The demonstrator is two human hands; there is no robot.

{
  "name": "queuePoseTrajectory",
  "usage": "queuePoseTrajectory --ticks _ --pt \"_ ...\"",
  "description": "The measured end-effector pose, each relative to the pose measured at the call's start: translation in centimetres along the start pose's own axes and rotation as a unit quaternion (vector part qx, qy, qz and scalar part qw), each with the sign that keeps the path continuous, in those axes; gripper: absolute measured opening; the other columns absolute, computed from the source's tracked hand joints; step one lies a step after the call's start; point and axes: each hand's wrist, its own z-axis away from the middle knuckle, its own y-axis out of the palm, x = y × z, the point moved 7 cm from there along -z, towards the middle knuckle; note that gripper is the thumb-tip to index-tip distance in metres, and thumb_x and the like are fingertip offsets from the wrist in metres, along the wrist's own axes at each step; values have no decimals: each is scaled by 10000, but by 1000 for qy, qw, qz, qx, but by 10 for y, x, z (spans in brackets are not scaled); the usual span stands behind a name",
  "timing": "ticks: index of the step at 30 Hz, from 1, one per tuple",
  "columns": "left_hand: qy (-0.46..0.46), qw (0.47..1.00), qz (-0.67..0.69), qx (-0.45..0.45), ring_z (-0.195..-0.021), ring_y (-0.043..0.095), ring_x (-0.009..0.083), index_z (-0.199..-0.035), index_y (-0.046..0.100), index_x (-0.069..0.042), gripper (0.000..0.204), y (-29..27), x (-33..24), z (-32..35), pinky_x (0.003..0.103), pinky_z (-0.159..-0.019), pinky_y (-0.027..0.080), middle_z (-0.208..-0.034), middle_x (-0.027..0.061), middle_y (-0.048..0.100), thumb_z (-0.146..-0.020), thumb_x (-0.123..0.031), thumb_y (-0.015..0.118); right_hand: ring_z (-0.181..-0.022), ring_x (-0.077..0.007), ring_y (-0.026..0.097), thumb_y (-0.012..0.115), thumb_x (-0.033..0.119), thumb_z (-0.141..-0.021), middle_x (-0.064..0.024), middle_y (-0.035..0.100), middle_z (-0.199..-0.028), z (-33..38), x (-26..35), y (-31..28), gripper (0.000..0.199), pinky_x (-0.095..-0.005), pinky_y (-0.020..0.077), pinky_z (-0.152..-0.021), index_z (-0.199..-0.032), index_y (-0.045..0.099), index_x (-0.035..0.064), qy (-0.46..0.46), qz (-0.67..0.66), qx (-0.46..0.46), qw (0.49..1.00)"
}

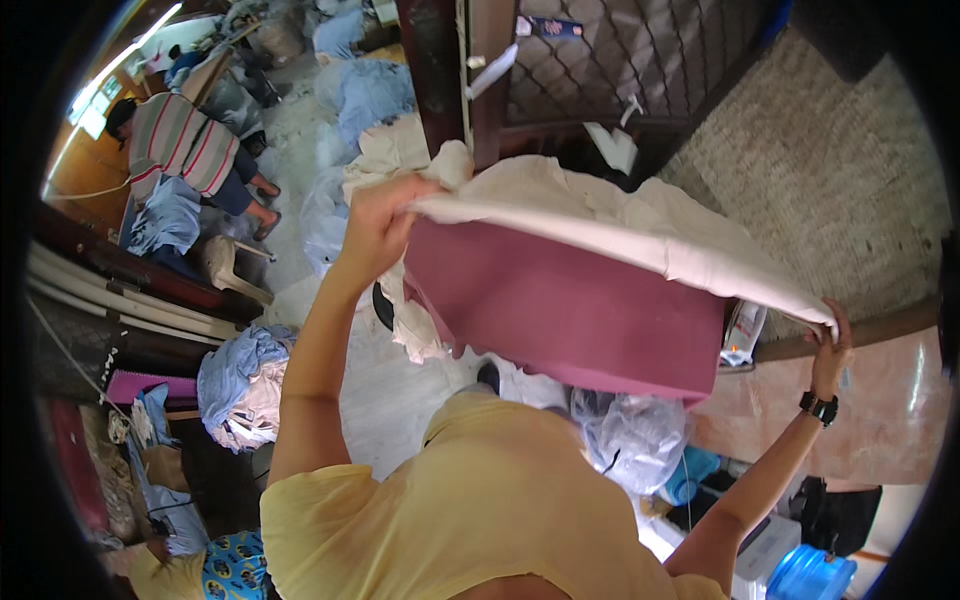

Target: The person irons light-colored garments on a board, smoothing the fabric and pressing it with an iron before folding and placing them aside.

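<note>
I hold a large cloth stretched out between both raised hands. Its top layer is cream [640,235] and a maroon panel [560,310] hangs below it. My left hand [375,225] grips the cloth's left corner, bunched in the fingers. At the far right, my right hand [832,345] pinches the cream edge; a black watch [820,407] is on that wrist. My yellow shirt [480,500] fills the lower middle of the view.
A person in a striped shirt [180,140] bends over at upper left. Heaps of blue and white cloth [245,385] lie on the pale floor. A dark wooden door with a mesh grille [600,60] stands ahead. Clear plastic bags [630,440] and a blue water jug [810,578] sit at lower right.
</note>
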Motion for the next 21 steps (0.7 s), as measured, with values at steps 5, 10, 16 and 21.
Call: queuePoseTrajectory --ticks 5,10,16,21 --pt "-111 973 66 193 -974 643 318 -1029 674 -38 257 93 48 128 378 -846 498 -985 128 684 -785 23 621 -1103 -206 598 440 -47 -671 -103 684 -1105 77 -133 36 444 -313 439 -960 -1007 725 11 108 81 91 987" --pt "-190 928 98 305 -1151 562 297 -1094 665 -58 345 190 62 228 385 -943 460 -1240 116 599 -757 -13 722 -1065 -284 603 480 -73 -679 -122 675 -1034 197 -308 92 458 -386 474 -936 -1049 705 76 155 271 281 907" --pt "-258 948 45 181 -1107 555 308 -1185 580 -42 434 197 107 185 385 -943 453 -1219 151 557 -772 33 692 -948 -316 634 639 78 -791 -148 665 -1014 129 -265 177 261 -396 511 -849 -1049 678 79 63 241 182 951" --pt "-409 909 -78 -6 -1018 575 278 -1223 495 10 569 213 191 253 359 -859 468 -1280 184 486 -746 -95 787 -1079 -357 597 739 303 -737 -247 629 -1136 136 -320 174 466 -441 475 -919 -1085 649 6 282 427 325 795"
